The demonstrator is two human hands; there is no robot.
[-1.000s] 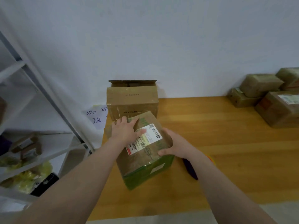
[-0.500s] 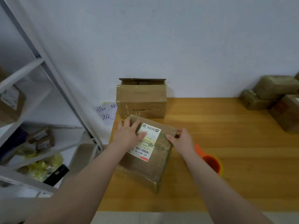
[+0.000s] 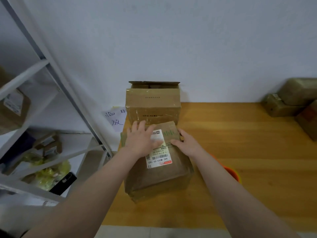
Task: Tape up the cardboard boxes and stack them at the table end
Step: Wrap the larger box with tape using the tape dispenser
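Note:
A taped brown cardboard box (image 3: pixel 164 176) with a white shipping label lies at the left end of the wooden table (image 3: pixel 240 152). My left hand (image 3: pixel 142 140) rests flat on its top, fingers straight and spread over the label's upper edge. My right hand (image 3: pixel 187 143) lies on the top's right side, fingers extended toward the label. Just behind it, against the wall, stands a larger cardboard box (image 3: pixel 152 107) with its back flap raised.
A white metal shelf rack (image 3: pixel 51 103) with parcels and yellow bags stands left of the table. An orange tape dispenser (image 3: pixel 233 174) lies under my right forearm. More wrapped parcels (image 3: pixel 291 100) are piled at the table's far right. A handwritten paper note (image 3: pixel 115 119) hangs on the wall.
The box has been turned from a tilted pose to lie square on the table, close to the larger box. Both hands moved onto its top, the right one from its far corner.

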